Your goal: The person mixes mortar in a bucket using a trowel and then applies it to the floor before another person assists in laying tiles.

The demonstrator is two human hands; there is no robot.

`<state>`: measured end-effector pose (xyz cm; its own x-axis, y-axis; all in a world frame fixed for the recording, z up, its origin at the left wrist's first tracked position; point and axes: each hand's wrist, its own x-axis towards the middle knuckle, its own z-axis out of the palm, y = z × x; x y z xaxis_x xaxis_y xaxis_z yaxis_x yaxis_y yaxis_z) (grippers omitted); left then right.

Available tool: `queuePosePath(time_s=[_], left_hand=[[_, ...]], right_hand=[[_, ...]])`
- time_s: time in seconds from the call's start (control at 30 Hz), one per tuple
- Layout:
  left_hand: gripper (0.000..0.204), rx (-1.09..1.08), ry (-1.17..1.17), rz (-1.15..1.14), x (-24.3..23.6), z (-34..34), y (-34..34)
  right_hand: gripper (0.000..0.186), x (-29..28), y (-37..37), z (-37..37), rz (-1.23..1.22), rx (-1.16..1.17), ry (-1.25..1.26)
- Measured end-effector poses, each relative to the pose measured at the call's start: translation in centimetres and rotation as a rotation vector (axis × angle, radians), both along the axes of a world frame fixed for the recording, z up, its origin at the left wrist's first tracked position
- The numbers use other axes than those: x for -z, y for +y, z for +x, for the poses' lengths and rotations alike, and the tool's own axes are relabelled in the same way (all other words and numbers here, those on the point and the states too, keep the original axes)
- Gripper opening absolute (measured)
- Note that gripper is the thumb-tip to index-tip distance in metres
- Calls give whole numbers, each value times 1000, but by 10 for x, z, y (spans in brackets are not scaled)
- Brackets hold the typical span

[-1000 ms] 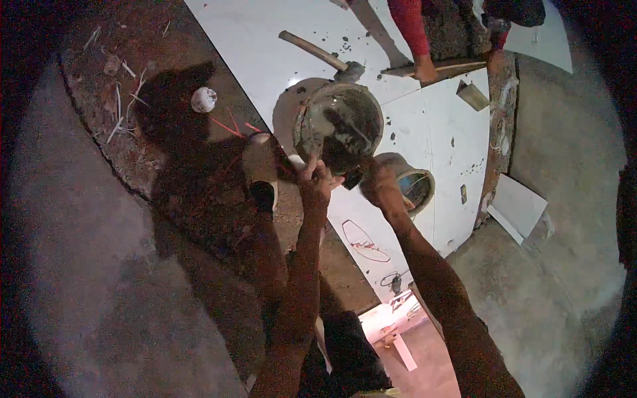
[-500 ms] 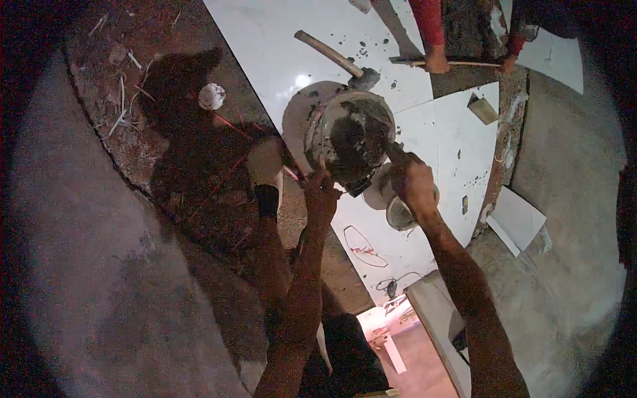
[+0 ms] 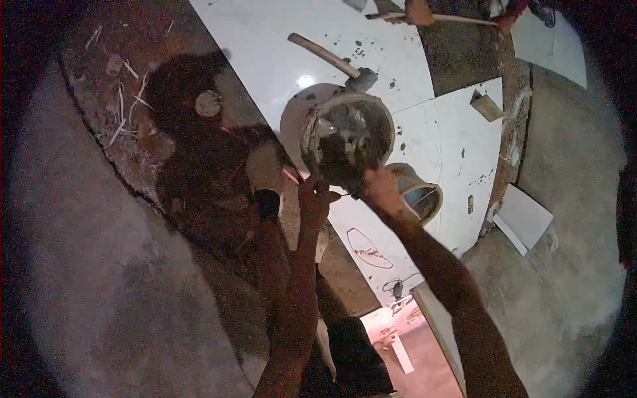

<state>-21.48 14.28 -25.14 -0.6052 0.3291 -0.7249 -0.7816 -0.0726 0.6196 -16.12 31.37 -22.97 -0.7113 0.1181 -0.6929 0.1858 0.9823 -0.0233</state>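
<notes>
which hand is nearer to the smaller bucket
Right. The right hand is immediately left of the smaller bucket, overlapping its edge in view; contact is unclear. The left hand is farther left, by the near rim of the larger bucket.

Low, patchy light; surfaces mixed, rough and smooth.
Left: dull grey concrete floor (image 3: 99,265), ending at a dark jagged edge (image 3: 118,174) along a strip of rough brown soil (image 3: 159,40). Centre to far: large, flat, glossy white slabs (image 3: 458,152), meeting at a thin seam. Far right of centre, a dark brown bare patch (image 3: 461,56). Right: pale-streaked grey concrete floor (image 3: 570,186). Small white glare spot (image 3: 305,81) on far slab; broad black shadow (image 3: 192,159) over soil. Near: brightly lit pinkish surface (image 3: 424,361).
</notes>
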Motion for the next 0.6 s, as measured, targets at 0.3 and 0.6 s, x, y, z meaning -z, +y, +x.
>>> queuePosePath(time_s=[0.3, 0.6], left_hand=[[48, -220, 130, 326, 35, 20, -23], [15, 386, 619, -257, 37, 14, -15]], right_hand=[[51, -89, -17, 19, -36, 333, 82], [68, -108, 25, -35, -40, 195, 213]])
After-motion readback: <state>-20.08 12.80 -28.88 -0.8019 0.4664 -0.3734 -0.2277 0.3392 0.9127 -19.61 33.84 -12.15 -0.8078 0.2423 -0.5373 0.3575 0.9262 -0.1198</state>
